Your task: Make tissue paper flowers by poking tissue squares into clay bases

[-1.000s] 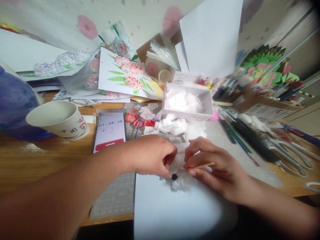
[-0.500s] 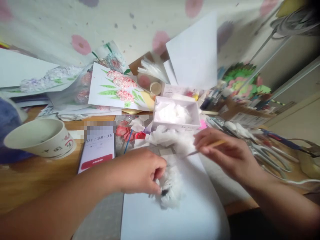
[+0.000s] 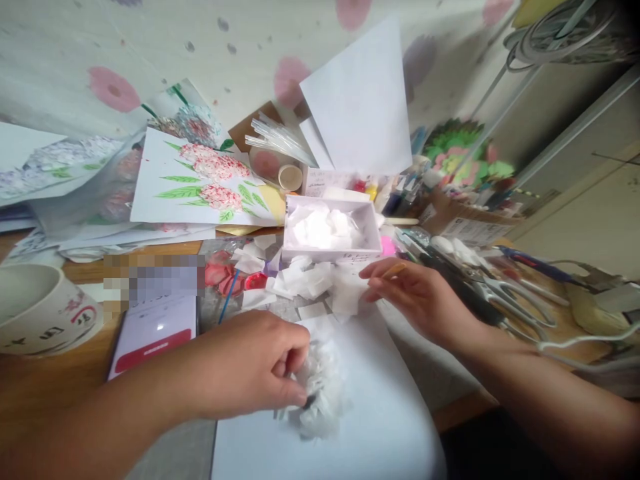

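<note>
Head camera, at a craft table: the right hand had been drawn away within the past second from a ruffled white paper cluster and brought to the near right of an open white box, the landmark for the scene. A thin wooden stick was grasped in it, and its fingertips were set at the margin of the loose paper pieces spread in front of the box; whether a piece had been pinched could not be told. By that shift the cluster, on a white sheet nearer the worker than the box, was left attended from one side only, and its right side was exposed; work there was judged to be paused. The left hand was kept at the cluster's left edge, fingers curled and thumb extended beside a dark spot; whether paper was gripped could not be told. Open room was offered by the bare sheet on the cluster's near and right sides. Movement was bounded to the near left of the box by a phone and a paper cup, to its right by tools including scissors, and to its near right by the wooden table's edge, while the gap between box and cluster was crowded by the loose pieces.
</note>
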The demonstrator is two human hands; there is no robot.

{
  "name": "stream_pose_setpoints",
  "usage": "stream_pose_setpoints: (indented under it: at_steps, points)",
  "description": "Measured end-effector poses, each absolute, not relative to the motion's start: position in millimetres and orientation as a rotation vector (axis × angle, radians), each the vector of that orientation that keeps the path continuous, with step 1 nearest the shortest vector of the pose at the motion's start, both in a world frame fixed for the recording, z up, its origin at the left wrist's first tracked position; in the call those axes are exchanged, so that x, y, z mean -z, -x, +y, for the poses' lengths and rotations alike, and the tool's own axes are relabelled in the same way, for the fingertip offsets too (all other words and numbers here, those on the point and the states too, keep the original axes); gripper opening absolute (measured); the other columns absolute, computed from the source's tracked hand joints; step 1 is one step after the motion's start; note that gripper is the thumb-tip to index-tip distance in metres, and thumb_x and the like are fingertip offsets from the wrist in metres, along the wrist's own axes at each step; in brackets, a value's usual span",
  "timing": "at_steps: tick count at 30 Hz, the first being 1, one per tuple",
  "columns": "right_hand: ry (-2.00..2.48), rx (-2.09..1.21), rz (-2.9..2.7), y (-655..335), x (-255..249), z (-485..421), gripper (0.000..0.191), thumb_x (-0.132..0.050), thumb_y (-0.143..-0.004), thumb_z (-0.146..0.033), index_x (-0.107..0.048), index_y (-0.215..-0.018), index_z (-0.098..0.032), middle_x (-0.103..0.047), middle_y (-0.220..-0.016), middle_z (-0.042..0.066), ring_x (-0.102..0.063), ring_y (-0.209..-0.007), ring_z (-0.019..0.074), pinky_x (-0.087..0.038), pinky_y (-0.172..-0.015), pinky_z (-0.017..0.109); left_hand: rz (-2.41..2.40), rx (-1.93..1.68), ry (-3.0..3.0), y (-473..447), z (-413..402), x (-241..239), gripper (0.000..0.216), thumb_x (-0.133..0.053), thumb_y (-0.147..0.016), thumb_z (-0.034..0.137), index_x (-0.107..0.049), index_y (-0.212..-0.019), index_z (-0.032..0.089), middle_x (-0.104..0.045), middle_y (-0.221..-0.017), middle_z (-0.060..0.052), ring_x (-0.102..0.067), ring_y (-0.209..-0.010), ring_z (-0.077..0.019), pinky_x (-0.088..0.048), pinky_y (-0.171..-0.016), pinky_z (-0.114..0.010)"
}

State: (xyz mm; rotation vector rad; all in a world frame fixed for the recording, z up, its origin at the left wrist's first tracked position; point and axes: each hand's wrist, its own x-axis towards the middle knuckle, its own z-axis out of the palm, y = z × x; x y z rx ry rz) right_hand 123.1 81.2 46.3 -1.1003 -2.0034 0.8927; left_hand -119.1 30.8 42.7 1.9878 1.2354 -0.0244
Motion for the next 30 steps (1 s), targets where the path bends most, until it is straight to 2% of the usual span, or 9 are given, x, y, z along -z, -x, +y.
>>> stream_pose_setpoints:
  at_steps: [3, 7, 11, 13, 18, 27, 30]
  points:
    - [1.142, -0.798, -2.071, -118.4, -42.2, 79.5, 0.015, -0.055, -0.083, -0.026, -0.058, -0.071, -0.017, -0.064, -0.095, 0.007, -0.062, -0.085, 0.0202, -0.05, -0.073, 0.033, 1.239, 0.027, -1.989, 118.0, 31.3, -43.2, 0.017, -0.063, -0.067, 0.037, -0.052, -0.067, 0.024, -0.056, -0.059, 0.009, -0.05, -0.055, -0.0093, -0.031, -0.047, -0.021]
    - [1.161, -0.778, -2.064, -114.9, -40.9, 74.7, 0.017, -0.054, -0.083, -0.026, -0.058, -0.07, -0.017, -0.065, -0.094, 0.007, -0.062, -0.086, 0.0202, -0.049, -0.075, 0.034, 1.25, 0.034, -1.986, 116.7, 32.3, -43.9, 0.017, -0.063, -0.067, 0.037, -0.052, -0.067, 0.024, -0.056, -0.059, 0.009, -0.051, -0.055, -0.0097, -0.031, -0.047, -0.021]
    - [1.15, -0.971, -1.847, -114.4, -46.2, 66.8, 0.017, -0.055, -0.083, -0.032, -0.06, -0.08, -0.016, -0.064, -0.094, 0.008, -0.065, -0.075, 0.0172, -0.053, -0.07, 0.033, 1.249, 0.028, -2.018, 115.6, 32.7, -44.6, 0.016, -0.062, -0.067, 0.036, -0.052, -0.067, 0.024, -0.057, -0.059, 0.009, -0.051, -0.055, -0.0101, -0.031, -0.046, -0.021]
    - [1.152, -1.034, -1.806, -113.0, -47.4, 64.4, 0.019, -0.057, -0.082, -0.034, -0.061, -0.078, -0.016, -0.064, -0.095, 0.008, -0.066, -0.073, 0.0163, -0.054, -0.069, 0.032, 1.241, 0.018, -2.029, 115.7, 32.8, -44.2, 0.015, -0.062, -0.068, 0.036, -0.053, -0.067, 0.024, -0.056, -0.059, 0.008, -0.05, -0.055, -0.0102, -0.031, -0.045, -0.021]
    - [1.211, -0.979, -1.829, -105.5, -37.8, 65.5, 0.02, -0.06, -0.079, -0.034, -0.06, -0.07, -0.016, -0.064, -0.101, 0.009, -0.065, -0.079, 0.0184, -0.053, -0.07, 0.032, 1.217, 0.002, -2.028, 117.4, 32.3, -43.1, 0.016, -0.061, -0.068, 0.038, -0.054, -0.068, 0.024, -0.057, -0.06, 0.007, -0.051, -0.055, -0.0108, -0.031, -0.044, -0.021]
    - [1.363, -0.966, -1.794, -98.9, -33.7, 66.4, 0.02, -0.061, -0.078, -0.036, -0.06, -0.076, -0.016, -0.067, -0.101, 0.008, -0.066, -0.059, 0.0148, -0.052, -0.058, 0.029, 1.197, -0.052, -2.041, 120.1, 30.1, -41.4, 0.018, -0.061, -0.068, 0.041, -0.054, -0.069, 0.024, -0.06, -0.062, 0.006, -0.053, -0.055, -0.0126, -0.031, -0.044, -0.023]
    - [1.392, -0.938, -1.797, -97.4, -37.1, 66.1, 0.021, -0.06, -0.078, -0.037, -0.061, -0.073, -0.016, -0.066, -0.105, 0.008, -0.066, -0.059, 0.0143, -0.052, -0.059, 0.028, 1.195, -0.056, -2.038, 120.2, 30.0, -41.2, 0.019, -0.062, -0.067, 0.041, -0.054, -0.068, 0.023, -0.06, -0.061, 0.006, -0.053, -0.054, -0.0129, -0.03, -0.044, -0.023]
